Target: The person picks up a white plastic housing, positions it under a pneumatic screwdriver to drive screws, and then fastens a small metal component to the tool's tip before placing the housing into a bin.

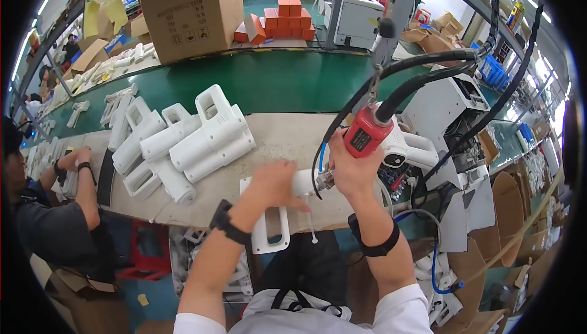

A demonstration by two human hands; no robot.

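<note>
My right hand (pixel 353 172) is wrapped round a red power screwdriver (pixel 367 133), which hangs from above on a thick black cable. Its metal tip points down and left, close to the end of a white plastic housing (pixel 302 183). My left hand (pixel 272 184) lies over that housing and grips it against the bench. The housing's looped handle (pixel 260 240) reaches over the bench's front edge towards me. Part of the housing is hidden under my left hand. A thin white cord (pixel 313 227) hangs beside the handle.
Several white housings (pixel 211 132) lie piled on the bench at left. At right are another white unit (pixel 416 150), small loose parts (pixel 398 181) and a grey machine (pixel 443 101). A large carton (pixel 189 13) and orange boxes (pixel 284 22) stand behind. A co-worker (pixel 58 230) works at far left.
</note>
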